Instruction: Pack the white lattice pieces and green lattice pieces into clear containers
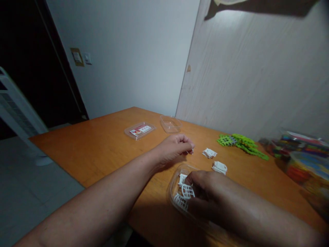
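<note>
Head, clear plastic tub (pixel 171 187): white plastic lattice pieces (pixel 188 191) left.
White plastic stacks (pixel 209 153), one o'clock: set out.
Left hand (pixel 174 148): pinching small white bit (pixel 192 150).
Right hand (pixel 209 192): grip unclear.

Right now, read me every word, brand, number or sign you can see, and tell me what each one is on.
No text is legible in this view.
Red-and-white label on the clear plastic lid: print too small and blurred to read.
Colourful packages at the right: too blurred to tell any wording.
Wall plate at the upper left: no readable marking.
White pieces by the hands: no lettering can be made out.
</note>
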Available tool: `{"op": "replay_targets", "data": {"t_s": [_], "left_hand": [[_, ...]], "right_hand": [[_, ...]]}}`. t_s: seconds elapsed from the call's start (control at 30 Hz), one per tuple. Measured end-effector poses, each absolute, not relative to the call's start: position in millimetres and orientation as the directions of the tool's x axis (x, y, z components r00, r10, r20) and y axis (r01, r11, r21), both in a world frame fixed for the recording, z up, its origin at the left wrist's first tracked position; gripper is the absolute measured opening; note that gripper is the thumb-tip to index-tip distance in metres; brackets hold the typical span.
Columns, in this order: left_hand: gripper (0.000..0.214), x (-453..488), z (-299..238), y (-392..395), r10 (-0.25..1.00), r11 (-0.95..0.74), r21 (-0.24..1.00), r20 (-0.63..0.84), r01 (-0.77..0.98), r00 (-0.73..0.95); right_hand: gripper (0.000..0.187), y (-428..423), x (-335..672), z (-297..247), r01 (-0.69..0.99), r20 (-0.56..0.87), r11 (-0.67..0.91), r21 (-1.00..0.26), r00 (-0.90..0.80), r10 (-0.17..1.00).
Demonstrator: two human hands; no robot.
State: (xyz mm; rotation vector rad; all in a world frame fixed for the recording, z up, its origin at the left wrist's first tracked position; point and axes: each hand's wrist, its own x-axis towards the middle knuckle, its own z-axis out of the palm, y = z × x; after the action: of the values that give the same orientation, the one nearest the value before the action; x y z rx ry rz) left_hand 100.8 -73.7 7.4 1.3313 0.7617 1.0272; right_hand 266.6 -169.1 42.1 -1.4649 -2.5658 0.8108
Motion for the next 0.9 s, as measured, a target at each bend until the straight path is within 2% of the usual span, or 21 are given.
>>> {"op": "replay_targets", "data": {"t_s": [0.23,0.4,0.6,0.73,0.9], "left_hand": [[0.019,100,4,-72,0.877,-0.052,0.988,0.114,-0.145,0.466],[0.021,101,2,-74,0.835,-0.017,0.987,0.103,-0.161,0.541],[0.021,101,5,-79,0.792,0.012,0.985,0.096,-0.174,0.603],[0.02,100,6,-80,0.788,-0.002,0.989,0.091,-0.145,0.609],[0.025,99,3,-76,0.809,-0.017,0.991,0.092,-0.134,0.581]], "right_hand": [[0.014,-152,275,39,0.717,-0.171,0.355,-0.6,-0.548,0.819],[0.021,-142,283,37,0.658,-0.161,0.212,-0.722,-0.459,0.874],[0.024,-133,287,33,0.579,-0.128,0.112,-0.807,-0.357,0.925],[0.027,-129,287,29,0.603,-0.049,0.18,-0.777,-0.343,0.938],[0.023,-130,285,33,0.726,0.134,0.341,-0.598,-0.329,0.935]]}}
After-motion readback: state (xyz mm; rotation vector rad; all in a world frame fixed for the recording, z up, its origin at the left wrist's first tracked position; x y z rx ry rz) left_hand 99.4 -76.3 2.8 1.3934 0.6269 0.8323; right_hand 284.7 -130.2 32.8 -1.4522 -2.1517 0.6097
